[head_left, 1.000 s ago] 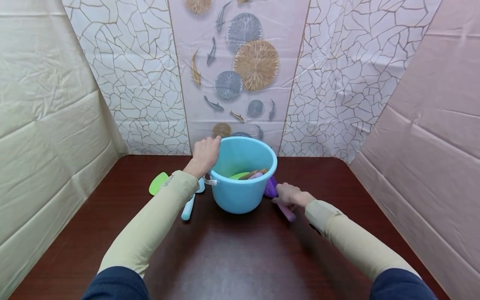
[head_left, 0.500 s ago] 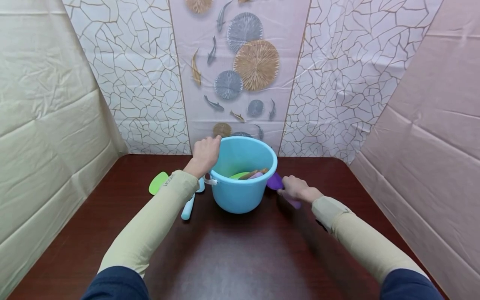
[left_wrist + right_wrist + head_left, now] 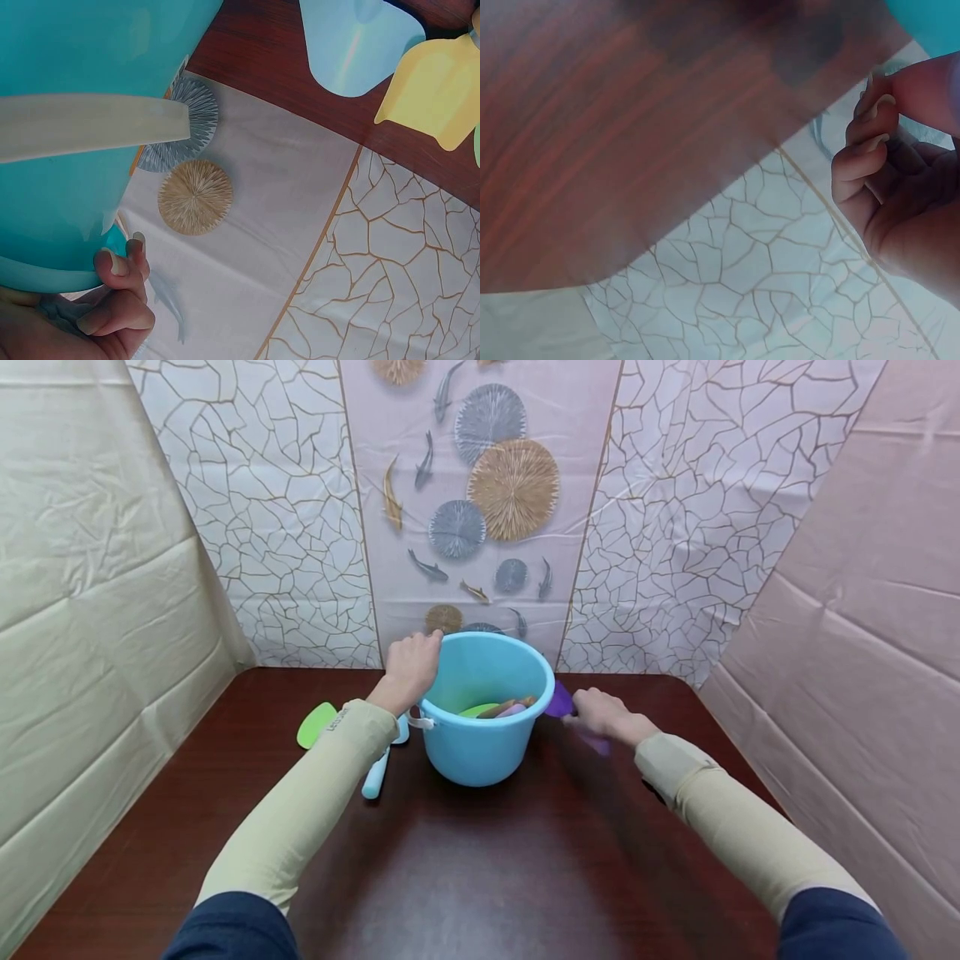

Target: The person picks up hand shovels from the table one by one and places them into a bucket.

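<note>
A light blue bucket [image 3: 480,752] stands upright on the dark table. My left hand [image 3: 411,667] grips its rim at the left; in the left wrist view the fingers [image 3: 124,307] curl over that rim. Inside the bucket lie a green piece [image 3: 477,711], a brown piece and a lilac piece, partly hidden by the front wall. Just right of the bucket, my right hand [image 3: 603,713] holds a purple toy shovel [image 3: 559,700], its blade toward the bucket and its lilac handle mostly covered. In the right wrist view the fingers [image 3: 866,154] curl around the handle.
Left of the bucket lie a light blue shovel [image 3: 377,774] and a green blade [image 3: 316,725], partly behind my left arm. The left wrist view also has a yellow shovel blade [image 3: 431,90] there. The bucket's white handle [image 3: 94,124] hangs at its side. Draped cloth walls surround the table.
My right hand has moved up, away from me and slightly right with the purple shovel, which has left its place low beside the bucket. The left hand and bucket have stayed still.
</note>
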`<action>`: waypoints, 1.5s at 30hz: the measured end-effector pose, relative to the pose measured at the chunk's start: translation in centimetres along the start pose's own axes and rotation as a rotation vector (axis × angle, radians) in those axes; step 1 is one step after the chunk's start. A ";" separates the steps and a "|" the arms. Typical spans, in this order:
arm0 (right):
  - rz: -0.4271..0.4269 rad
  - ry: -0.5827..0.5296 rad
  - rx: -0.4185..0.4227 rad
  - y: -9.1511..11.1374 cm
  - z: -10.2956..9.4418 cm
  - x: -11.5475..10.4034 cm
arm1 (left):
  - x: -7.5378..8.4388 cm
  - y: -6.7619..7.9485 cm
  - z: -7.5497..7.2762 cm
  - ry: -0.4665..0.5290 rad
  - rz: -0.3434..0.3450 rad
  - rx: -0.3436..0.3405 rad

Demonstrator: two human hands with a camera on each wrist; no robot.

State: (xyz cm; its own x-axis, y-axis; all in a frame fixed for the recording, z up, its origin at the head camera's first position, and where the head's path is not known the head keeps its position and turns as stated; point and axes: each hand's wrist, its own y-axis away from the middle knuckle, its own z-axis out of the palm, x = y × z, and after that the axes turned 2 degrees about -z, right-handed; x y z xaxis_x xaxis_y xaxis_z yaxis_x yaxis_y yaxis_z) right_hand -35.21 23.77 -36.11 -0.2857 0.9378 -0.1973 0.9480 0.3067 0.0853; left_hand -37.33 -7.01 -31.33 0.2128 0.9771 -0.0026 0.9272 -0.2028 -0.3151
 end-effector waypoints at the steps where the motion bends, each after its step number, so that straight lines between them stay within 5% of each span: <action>1: 0.002 0.004 0.005 0.0 -0.2 0.0 | 0.0 0.0 0.0 -0.001 0.000 -0.001; 45: -0.005 0.086 0.174 -0.2 -10.1 -1.7 | 0.2 0.0 -0.2 -0.006 -0.005 -0.007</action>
State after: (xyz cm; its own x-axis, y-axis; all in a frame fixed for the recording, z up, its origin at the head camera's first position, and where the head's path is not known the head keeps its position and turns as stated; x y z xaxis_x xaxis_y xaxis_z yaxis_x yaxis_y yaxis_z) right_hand -36.33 23.72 -25.92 -0.2940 0.9492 -0.1122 0.9545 0.2853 -0.0874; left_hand -37.20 -6.82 -31.18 0.2061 0.9785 -0.0071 0.9303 -0.1982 -0.3085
